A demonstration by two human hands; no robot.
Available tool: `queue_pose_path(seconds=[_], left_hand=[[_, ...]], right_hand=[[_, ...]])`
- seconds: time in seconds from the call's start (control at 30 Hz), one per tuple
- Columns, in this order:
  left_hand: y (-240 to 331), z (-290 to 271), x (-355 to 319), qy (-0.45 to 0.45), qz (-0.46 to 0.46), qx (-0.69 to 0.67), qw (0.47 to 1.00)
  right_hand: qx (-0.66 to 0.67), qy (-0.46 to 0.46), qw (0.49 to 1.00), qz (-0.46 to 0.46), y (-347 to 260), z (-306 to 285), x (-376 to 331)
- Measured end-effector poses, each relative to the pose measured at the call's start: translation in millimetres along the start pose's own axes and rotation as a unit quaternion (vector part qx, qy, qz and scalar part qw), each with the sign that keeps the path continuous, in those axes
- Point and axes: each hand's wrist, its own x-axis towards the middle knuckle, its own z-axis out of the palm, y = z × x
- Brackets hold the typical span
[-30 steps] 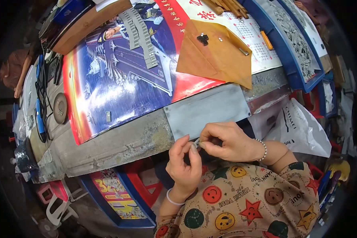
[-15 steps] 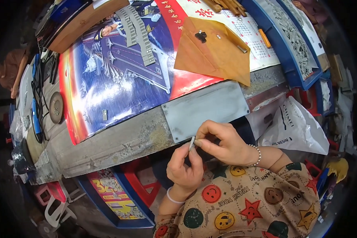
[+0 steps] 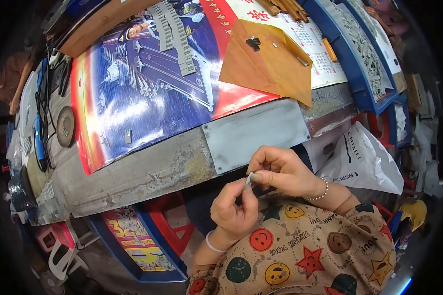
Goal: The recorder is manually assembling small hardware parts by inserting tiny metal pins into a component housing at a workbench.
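Left hand (image 3: pixel 235 209) and right hand (image 3: pixel 284 172), each grip pinched shut on one small, grey, strip-like piece (image 3: pixel 249 179), apparently metal, though partly covered and too small to tell fully. The piece lies between the two hands. Just beyond the grip: a pale grey, rectangular plate (image 3: pixel 257 135) on the worn grey surface (image 3: pixel 133 184); farther beyond, an orange-brown, creased sheet (image 3: pixel 266 64); leftward, a glossy blue-and-red poster (image 3: pixel 147 118).
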Motion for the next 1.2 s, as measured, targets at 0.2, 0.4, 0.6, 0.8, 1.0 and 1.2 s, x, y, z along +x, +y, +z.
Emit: queue_pose_path(seconds=[0.2, 0.4, 0.6, 0.8, 1.0, 1.2], left_hand=[[5.0, 0.1, 2.8, 0.008, -0.150, -0.094, 0.984], [8.0, -3.9, 13.2, 0.031, -0.241, -0.223, 0.944], [7.1, -4.8, 14.2, 0.032, -0.262, -0.236, 0.935], [9.9, -5.6, 11.0, -0.024, -0.230, -0.176, 0.957], [10.4, -2.1, 9.8, -0.012, -0.236, -0.186, 0.954], [10.2, -8.0, 16.5, -0.008, -0.326, -0.271, 0.906]], right_hand=[[-0.010, -0.009, 1.000, 0.010, -3.3, 1.9, 0.3], [0.084, -0.022, 0.992, 0.091, -3.6, -2.8, 5.7], [0.083, -0.018, 0.993, 0.082, -1.1, -3.1, 6.1], [0.024, -0.009, 0.998, 0.061, -0.9, -4.0, 5.0], [0.018, 0.004, 0.998, 0.057, -0.4, -1.4, 4.8], [0.025, -0.005, 0.997, 0.071, -2.2, -5.6, 5.5]])
